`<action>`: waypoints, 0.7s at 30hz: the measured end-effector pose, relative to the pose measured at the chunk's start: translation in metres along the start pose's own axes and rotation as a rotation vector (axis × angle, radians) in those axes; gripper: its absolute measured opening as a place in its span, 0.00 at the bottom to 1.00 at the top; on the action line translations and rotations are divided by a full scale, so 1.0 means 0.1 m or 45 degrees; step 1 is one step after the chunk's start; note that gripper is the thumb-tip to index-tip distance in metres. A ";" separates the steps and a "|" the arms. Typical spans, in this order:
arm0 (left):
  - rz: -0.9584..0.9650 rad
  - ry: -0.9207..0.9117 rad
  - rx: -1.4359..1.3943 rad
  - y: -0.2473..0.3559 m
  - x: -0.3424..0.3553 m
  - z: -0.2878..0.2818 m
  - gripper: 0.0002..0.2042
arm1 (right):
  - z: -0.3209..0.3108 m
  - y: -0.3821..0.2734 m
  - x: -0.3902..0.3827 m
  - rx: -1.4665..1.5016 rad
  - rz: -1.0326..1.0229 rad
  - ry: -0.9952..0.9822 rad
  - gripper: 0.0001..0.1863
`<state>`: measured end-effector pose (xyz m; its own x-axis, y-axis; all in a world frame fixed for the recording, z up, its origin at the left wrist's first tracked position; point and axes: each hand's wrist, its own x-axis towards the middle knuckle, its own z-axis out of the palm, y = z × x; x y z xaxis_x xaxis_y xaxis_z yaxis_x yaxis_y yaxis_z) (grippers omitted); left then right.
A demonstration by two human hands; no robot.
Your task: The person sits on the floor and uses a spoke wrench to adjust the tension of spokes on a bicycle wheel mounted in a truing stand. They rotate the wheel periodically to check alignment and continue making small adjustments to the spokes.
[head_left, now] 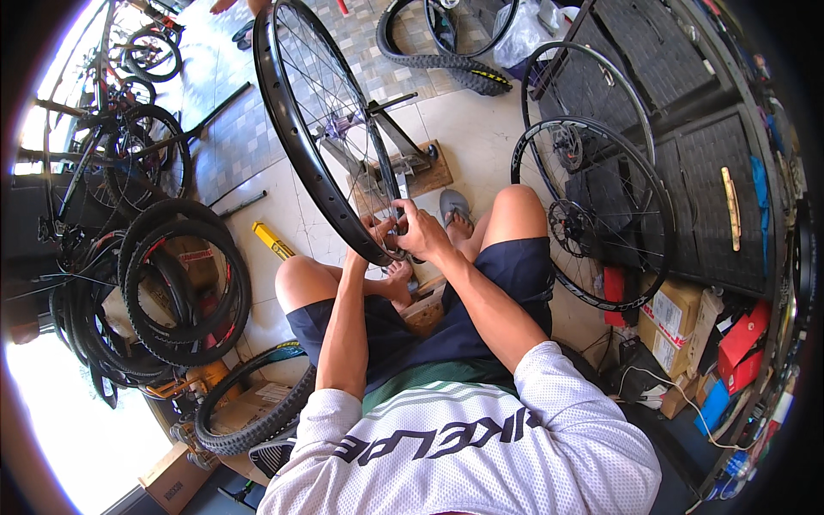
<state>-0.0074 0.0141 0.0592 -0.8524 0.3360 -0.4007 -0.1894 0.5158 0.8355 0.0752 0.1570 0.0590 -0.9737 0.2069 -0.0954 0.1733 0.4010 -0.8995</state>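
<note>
Above and between the bare knees [519, 210], straight out ahead of the grip of both hands: a large black wheel [296, 142], upright on its edge. Runs with the long axis of its outline from the fingers up, away and leftward to the top of the view. Presents only its near, lower end to the left hand [375, 232] and the right hand [419, 233], with nearly all of its hoop beyond them.

Nearer to the hoop's right edge: the right hand, with fingers bent and clamped on the wheel. Just left of that, close in at the lowest part of the hoop: the left hand, with fingers curled and partly hidden. Cannot tell about a firm pinch there, nor about any small thing between the fingertips.

Farther out from both hands, at mid-wheel: a purple hub [341, 127], with thin spokes fanning back toward the grip. To the right of the hub, a grey metal stand [396, 137] on a wooden base [435, 167], beyond the sandalled foot [461, 225].

Well apart on the left, a narrow yellow box [273, 240] on the floor and a heap of tyres [239, 275]. On the right, two thinner wheels [570, 228] before dark drawers [708, 180].
</note>
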 end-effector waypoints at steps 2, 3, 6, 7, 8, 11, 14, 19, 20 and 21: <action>-0.021 0.019 0.180 0.07 -0.02 0.04 0.25 | -0.02 -0.02 -0.02 -0.073 -0.035 0.054 0.31; -0.049 0.031 0.227 0.08 -0.01 0.05 0.25 | 0.00 -0.02 -0.02 -0.052 -0.020 0.054 0.31; 0.001 0.128 0.259 0.06 0.00 0.03 0.26 | 0.03 0.03 0.00 0.119 0.077 -0.042 0.33; 0.040 0.171 0.252 0.02 0.00 0.01 0.26 | 0.04 0.07 0.02 0.193 0.117 -0.089 0.34; 0.021 0.085 0.212 -0.02 0.00 -0.03 0.26 | 0.05 0.12 0.03 0.205 0.127 -0.120 0.35; -0.008 -0.092 0.112 -0.02 -0.03 -0.05 0.25 | 0.04 0.17 0.04 0.145 0.087 -0.099 0.36; -0.026 0.009 0.053 -0.16 -0.01 -0.06 0.24 | 0.09 0.03 0.00 -0.010 -0.083 0.030 0.36; -0.115 0.079 0.059 -0.04 -0.02 0.04 0.24 | 0.03 0.11 -0.06 0.310 0.090 -0.107 0.34; -0.191 0.124 -0.023 -0.19 0.00 -0.02 0.24 | 0.08 0.10 -0.10 0.412 0.128 -0.142 0.32; -0.258 0.173 -0.101 -0.30 0.04 -0.05 0.24 | 0.14 0.14 -0.08 0.517 0.156 -0.172 0.30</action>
<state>-0.0076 -0.0039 0.0348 -0.8499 0.1206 -0.5130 -0.3959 0.4965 0.7725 0.0836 0.1490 0.0413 -0.9647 0.1020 -0.2427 0.2432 -0.0076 -0.9700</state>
